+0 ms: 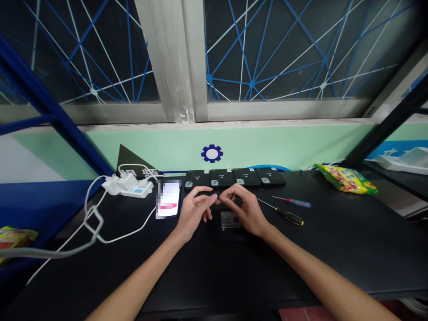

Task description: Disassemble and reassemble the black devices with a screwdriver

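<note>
left hand (193, 213) and right hand (246, 208) nearly meet over a labelled black device (230, 220); two screwdrivers (290, 216) lie nearby.

Smooth, matt across the table (200, 276); matt, plastic-looking on the far row of boxes (221, 179); paper-like on the label (230, 220) of the near case (230, 234). Far right, glossy, crinkled film around the packet (347, 179); nearer, translucent plastic on the blue-and-red screwdriver (299, 203). At left, smooth white plastic on the power strip (138, 190).

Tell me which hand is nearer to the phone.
Left. The left hand is just to the right of the phone; the right hand is farther right, with the left hand between it and the phone.
</note>
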The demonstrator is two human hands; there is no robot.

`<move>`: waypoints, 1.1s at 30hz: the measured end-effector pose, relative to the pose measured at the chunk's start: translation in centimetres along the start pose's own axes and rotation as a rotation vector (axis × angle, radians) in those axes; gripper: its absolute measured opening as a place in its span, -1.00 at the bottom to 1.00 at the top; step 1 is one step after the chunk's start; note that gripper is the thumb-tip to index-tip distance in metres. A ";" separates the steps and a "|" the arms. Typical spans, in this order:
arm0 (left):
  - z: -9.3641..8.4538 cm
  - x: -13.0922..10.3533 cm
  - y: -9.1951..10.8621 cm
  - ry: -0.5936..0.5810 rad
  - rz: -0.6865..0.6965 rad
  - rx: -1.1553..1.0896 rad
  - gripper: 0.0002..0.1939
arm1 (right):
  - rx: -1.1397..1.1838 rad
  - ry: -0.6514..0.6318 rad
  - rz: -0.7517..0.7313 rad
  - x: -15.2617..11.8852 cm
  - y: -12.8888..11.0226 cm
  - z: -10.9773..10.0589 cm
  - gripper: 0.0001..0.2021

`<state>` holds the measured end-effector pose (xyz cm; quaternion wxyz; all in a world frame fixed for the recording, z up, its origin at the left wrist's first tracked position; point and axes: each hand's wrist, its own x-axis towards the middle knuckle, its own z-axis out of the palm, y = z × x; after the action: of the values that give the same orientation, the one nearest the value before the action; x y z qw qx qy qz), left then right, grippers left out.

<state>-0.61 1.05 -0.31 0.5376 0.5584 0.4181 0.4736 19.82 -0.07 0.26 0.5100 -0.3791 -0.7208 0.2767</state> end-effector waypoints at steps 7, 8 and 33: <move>-0.3 0.3 -1.1 0.071 -0.011 0.316 -0.63 | 0.018 -0.555 0.045 0.4 -1.5 -2.0 -0.94; -0.3 0.2 -1.1 0.046 -0.014 0.342 -0.61 | -0.014 -0.611 0.045 0.4 -1.4 -2.1 -0.97; 0.1 0.1 -0.8 -0.043 0.017 0.435 -0.61 | 0.051 -0.689 0.024 0.1 -0.6 -1.5 -0.82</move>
<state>-0.50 1.15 -1.09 0.4093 0.6748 0.4942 0.3645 21.10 -0.29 1.30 0.2427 -0.2590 -0.8391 0.4122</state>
